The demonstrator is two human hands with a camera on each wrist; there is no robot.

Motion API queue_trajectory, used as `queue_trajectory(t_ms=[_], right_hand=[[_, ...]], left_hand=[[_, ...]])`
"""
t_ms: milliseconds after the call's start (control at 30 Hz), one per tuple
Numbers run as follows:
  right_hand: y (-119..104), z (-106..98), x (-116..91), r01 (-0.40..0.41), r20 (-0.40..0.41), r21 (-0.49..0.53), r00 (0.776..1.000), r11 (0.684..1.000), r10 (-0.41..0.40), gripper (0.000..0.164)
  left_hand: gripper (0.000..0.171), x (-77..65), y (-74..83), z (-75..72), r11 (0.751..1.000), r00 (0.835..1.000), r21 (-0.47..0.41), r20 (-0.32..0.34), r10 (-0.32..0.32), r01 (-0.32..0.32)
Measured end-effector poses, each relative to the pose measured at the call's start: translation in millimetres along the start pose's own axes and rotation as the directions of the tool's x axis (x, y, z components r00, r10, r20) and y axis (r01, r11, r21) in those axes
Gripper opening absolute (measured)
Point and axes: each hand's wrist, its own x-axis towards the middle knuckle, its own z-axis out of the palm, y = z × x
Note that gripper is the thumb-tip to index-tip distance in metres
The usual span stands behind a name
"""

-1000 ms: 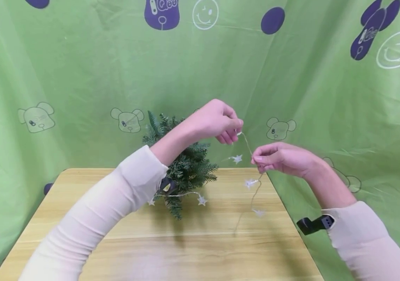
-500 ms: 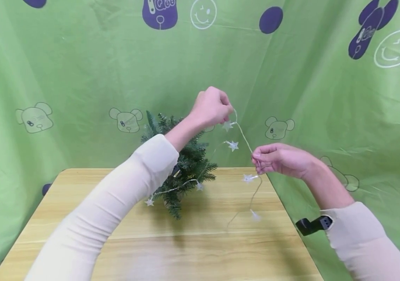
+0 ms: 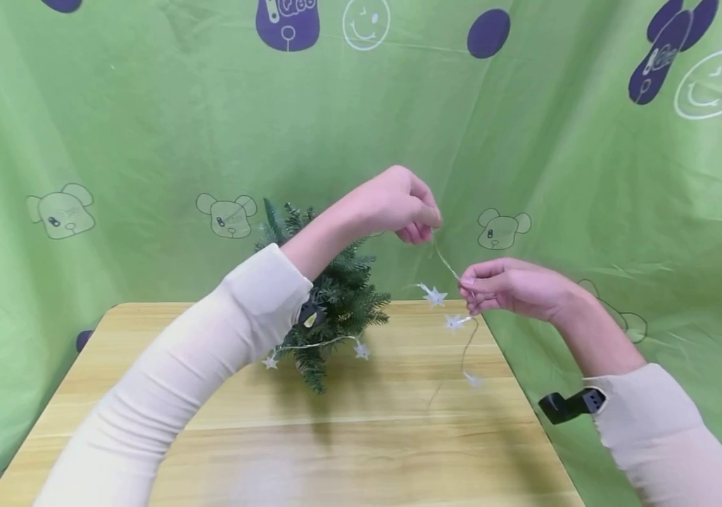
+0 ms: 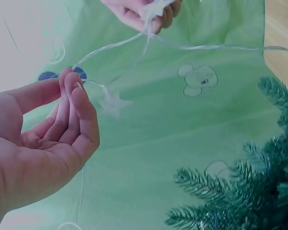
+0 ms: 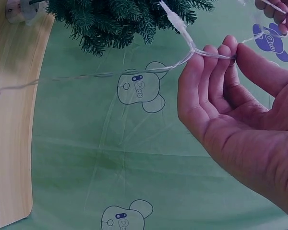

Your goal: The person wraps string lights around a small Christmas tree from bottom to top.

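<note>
A thin wire string of small white star lights (image 3: 433,295) runs from a small green fir tree (image 3: 336,299) on the wooden table (image 3: 361,436) up to my hands. My left hand (image 3: 431,225) pinches the wire above and right of the tree, with a star (image 4: 113,102) hanging just below its fingertips (image 4: 70,81). My right hand (image 3: 467,284) pinches the same wire lower and to the right, between thumb and fingertips (image 5: 229,51). A short taut stretch of wire joins both hands. The loose end with more stars (image 3: 473,379) hangs down to the table.
A green printed cloth (image 3: 146,141) hangs behind and to both sides of the table. The tree stands at the table's far middle, with stars (image 3: 361,350) draped along its low branches. A black strap (image 3: 566,405) sits at my right wrist.
My left hand lifted the wire, then came back down and a little right, closer to the right hand. The right hand stayed nearly still. The hanging stars swung slightly.
</note>
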Motion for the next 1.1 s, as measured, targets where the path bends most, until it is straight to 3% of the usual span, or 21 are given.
queue_trajectory(t_ms=[233,433,700,933,1100], right_hand=[[-1,1,0,0.003,-0.009,0.011,1.000,1.000,-0.003,0.017],[-6,4,3,0.017,-0.012,0.008,1.000,1.000,-0.017,0.017],[-9,7,7,0.032,-0.019,0.042,0.999,0.999,-0.031,0.017],[-7,11,7,0.016,-0.083,0.050,0.996,0.999,-0.012,0.015],[-4,13,9,0.002,-0.115,0.034,0.993,0.999,0.002,0.014]], left_hand=[[0.013,1.4,1.1,-2.4,0.990,0.994,-0.144,-0.110,-0.015,-0.001],[0.015,1.3,-5.8,-6.5,0.987,0.982,-0.157,-0.189,-0.007,-0.023],[0.009,2.9,-14.9,-9.9,0.997,0.936,0.063,-0.351,-0.028,0.054],[0.009,12.9,-37.6,-0.6,0.972,0.943,0.219,-0.332,-0.006,0.084],[0.010,18.9,-54.2,6.1,0.924,0.936,0.372,-0.348,0.050,0.089]])
